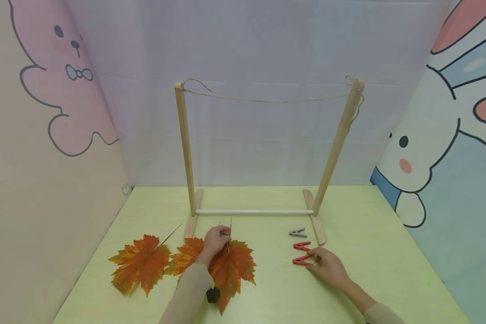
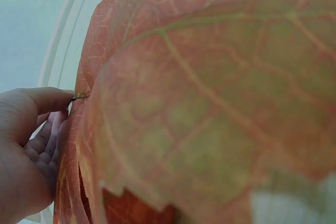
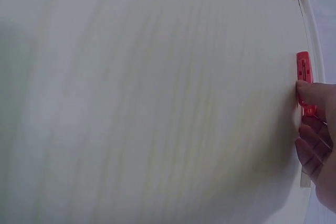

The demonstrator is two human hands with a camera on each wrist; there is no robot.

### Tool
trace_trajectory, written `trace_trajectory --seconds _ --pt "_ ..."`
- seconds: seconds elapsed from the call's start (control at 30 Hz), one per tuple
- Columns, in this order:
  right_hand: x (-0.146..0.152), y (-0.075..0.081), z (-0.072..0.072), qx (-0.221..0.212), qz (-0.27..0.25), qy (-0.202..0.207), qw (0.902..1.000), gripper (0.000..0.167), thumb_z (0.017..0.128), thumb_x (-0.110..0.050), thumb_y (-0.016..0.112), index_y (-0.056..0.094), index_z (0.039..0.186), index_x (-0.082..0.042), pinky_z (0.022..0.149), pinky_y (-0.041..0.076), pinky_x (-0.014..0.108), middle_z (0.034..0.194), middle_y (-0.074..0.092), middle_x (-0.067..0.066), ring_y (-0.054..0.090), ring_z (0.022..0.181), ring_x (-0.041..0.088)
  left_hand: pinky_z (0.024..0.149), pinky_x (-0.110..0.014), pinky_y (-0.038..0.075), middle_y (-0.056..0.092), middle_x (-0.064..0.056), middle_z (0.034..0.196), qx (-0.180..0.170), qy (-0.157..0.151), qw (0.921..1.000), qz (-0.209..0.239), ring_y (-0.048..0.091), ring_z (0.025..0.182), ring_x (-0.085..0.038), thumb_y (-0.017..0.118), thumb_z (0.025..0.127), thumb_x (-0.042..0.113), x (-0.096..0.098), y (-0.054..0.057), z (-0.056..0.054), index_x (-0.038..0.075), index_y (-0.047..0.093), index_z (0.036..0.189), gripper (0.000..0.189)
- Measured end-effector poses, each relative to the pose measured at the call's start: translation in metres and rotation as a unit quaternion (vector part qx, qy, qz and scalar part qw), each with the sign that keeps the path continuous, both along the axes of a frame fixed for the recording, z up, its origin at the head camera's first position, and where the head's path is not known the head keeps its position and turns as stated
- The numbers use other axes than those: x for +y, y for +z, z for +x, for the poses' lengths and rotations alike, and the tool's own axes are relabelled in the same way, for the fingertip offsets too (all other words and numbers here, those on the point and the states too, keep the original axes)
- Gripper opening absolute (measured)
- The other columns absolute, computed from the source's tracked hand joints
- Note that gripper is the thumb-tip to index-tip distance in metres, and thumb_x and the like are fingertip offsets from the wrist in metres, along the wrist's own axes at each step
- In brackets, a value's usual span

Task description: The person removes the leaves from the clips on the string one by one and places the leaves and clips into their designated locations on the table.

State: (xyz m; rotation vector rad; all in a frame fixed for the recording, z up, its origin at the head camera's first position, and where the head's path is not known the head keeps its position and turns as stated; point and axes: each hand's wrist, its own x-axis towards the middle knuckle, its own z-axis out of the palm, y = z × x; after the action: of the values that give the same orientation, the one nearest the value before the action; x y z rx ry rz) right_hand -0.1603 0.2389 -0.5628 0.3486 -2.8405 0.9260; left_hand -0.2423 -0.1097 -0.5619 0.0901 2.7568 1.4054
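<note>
My left hand [image 1: 215,240] pinches the stem of an orange-red maple leaf [image 1: 232,270] over the table. In the left wrist view, thumb and fingers meet at the stem base, and the leaf [image 2: 199,93] fills most of the picture. Partly hidden behind that hand and forearm lies a second maple leaf [image 1: 186,257]. Farther left is a third leaf [image 1: 141,265] with its stem pointing up and right. My right hand [image 1: 328,267] grips the nearer red clothespin [image 1: 300,261] by its handle end, low at the tabletop. Another red clothespin [image 1: 301,246] lies just beyond it, close to the fingertips.
A grey clothespin [image 1: 297,232] lies behind the red ones. Farther back stands a wooden frame [image 1: 333,150] with a twine [image 1: 267,101] strung between its posts and a white rod [image 1: 253,211] low down. A small black object [image 1: 213,294] shows by the left sleeve.
</note>
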Motion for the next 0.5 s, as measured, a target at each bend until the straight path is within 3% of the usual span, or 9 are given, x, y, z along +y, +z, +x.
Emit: trace_trajectory --seconds 0.33,0.5 --pt "0.002 0.004 0.001 -0.021 -0.002 -0.012 0.9997 0.032 0.066 -0.019 0.080 0.067 0.093 -0.009 0.055 0.040 0.023 0.074 0.057 -0.006 0.048 0.065 0.006 0.071 -0.038 0.051 0.065 -0.009 0.087 0.001 -0.006 1.0000 -0.002 0.063 0.079 -0.024 0.066 0.077 0.002 0.000 0.003 -0.001 -0.001 0.066 0.100 0.024" --pt "0.005 0.010 -0.001 -0.022 -0.018 -0.007 0.9996 0.031 0.067 -0.021 0.079 0.067 0.093 -0.009 0.054 0.040 0.021 0.077 0.061 -0.005 0.051 0.065 0.006 0.066 -0.037 0.051 0.065 -0.009 0.085 0.023 -0.013 0.9997 -0.001 0.063 0.077 -0.024 0.065 0.078 0.002 -0.002 0.009 -0.002 -0.003 0.066 0.100 0.023"
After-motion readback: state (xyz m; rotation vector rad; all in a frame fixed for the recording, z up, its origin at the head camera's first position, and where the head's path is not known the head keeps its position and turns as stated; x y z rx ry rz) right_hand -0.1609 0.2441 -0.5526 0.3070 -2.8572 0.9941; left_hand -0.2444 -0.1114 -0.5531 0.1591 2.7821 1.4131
